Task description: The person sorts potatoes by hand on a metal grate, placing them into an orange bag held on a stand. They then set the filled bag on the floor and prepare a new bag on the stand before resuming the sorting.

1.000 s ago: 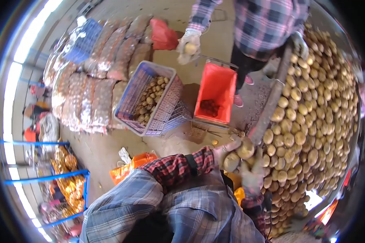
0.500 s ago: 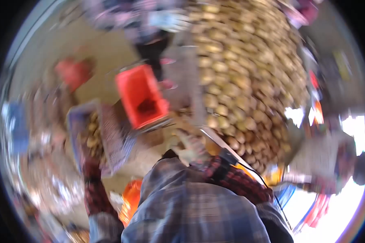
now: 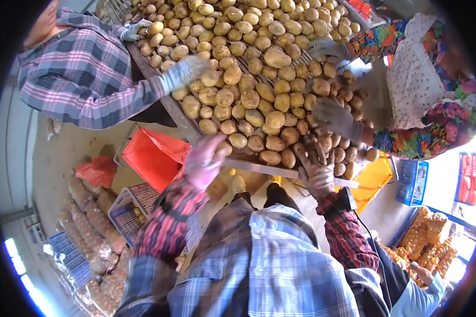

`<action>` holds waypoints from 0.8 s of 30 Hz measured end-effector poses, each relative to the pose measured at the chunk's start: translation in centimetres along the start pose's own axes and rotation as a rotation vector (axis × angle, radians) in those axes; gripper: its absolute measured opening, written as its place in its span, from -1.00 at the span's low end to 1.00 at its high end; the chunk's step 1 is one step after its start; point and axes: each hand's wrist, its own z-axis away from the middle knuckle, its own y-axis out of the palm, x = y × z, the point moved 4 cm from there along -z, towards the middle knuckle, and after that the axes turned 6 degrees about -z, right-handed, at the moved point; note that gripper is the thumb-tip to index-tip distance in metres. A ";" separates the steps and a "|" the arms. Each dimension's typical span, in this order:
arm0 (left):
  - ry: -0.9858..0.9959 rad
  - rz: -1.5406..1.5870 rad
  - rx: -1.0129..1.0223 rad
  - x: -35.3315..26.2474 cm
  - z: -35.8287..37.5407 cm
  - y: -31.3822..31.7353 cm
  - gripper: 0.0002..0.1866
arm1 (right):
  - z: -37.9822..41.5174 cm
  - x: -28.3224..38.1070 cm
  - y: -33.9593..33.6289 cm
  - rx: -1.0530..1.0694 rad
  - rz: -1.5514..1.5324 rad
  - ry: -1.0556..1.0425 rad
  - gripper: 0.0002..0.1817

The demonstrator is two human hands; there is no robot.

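Observation:
My left hand [image 3: 203, 162], in a pinkish glove and slightly blurred, is at the near left corner of the sorting table. Its fingers are curled around a potato [image 3: 225, 148]. My right hand [image 3: 318, 170], in a dirty grey glove, rests at the near edge with its fingers spread over several potatoes. A thick layer of potatoes [image 3: 264, 93] covers the table, yellowish in the middle and browner toward the right.
A co-worker's gloved hand [image 3: 188, 73] works from the left, another's grey glove [image 3: 333, 115] from the right. Below the table's metal edge [image 3: 280, 171] are a red bin [image 3: 156, 158], a yellow bin [image 3: 373, 182] and a purple crate [image 3: 126, 214]. Filled sacks [image 3: 92, 222] lie at left.
My view has swung from the floor at left to the table. My left hand has risen from the purple crate to the table's corner; my right hand has moved onto the potatoes.

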 end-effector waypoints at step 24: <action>-0.903 1.805 0.236 -3.7 -6.3 14.2 -0.64 | -5.7 -4.2 14.5 -0.395 1.167 0.180 -0.49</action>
